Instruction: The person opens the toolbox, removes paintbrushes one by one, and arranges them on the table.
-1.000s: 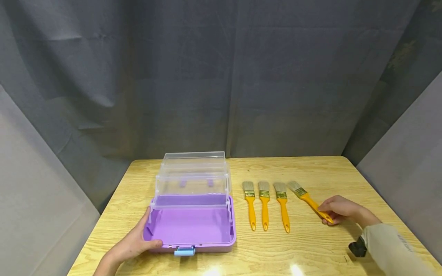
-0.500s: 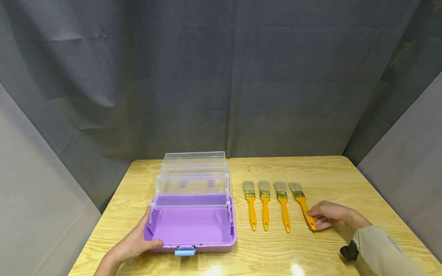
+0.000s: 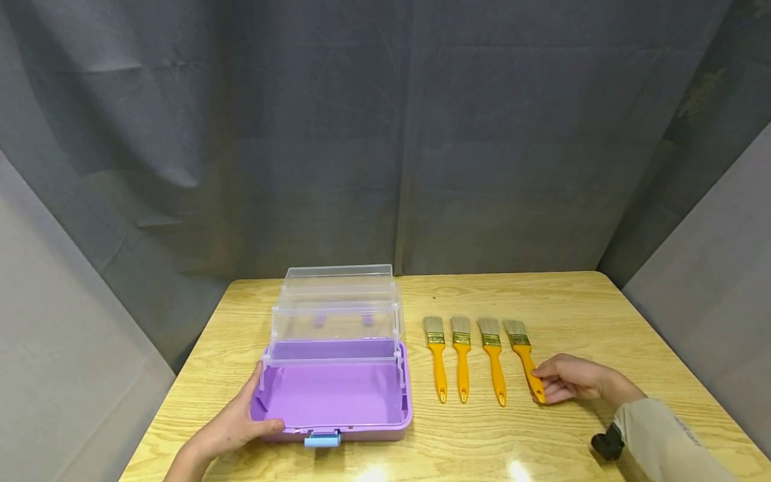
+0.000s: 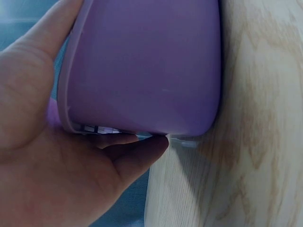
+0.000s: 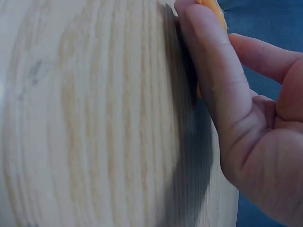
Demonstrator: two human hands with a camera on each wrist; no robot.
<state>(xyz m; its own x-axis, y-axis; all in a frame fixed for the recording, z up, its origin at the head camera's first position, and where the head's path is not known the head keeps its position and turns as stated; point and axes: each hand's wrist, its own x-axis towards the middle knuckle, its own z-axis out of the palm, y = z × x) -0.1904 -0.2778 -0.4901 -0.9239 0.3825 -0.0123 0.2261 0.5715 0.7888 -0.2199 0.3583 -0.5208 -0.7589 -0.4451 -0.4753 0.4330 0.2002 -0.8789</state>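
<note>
A purple plastic storage box (image 3: 337, 395) stands open on the left of the table, its clear trays (image 3: 334, 314) folded up and back. The left hand (image 3: 231, 418) grips the box's left end, thumb over the front rim; in the left wrist view its fingertips (image 4: 147, 158) touch the far side. On the right, the right hand (image 3: 575, 378) pinches the yellow handle of a paintbrush (image 3: 525, 358), the rightmost in a row. That brush tilts slightly, bristles to the back. Only a sliver of orange handle (image 5: 215, 10) shows in the right wrist view.
Three more paintbrushes (image 3: 461, 358) lie side by side between the box and the held brush, bristles to the back. A light blue latch (image 3: 322, 439) juts from the box's front. The wooden table (image 3: 482, 442) ends at a dark grey curtain (image 3: 385, 167).
The right hand has moved left with the paintbrush, turning it from a steep slant to nearly parallel with the others. The left hand and the box have stayed in place.
</note>
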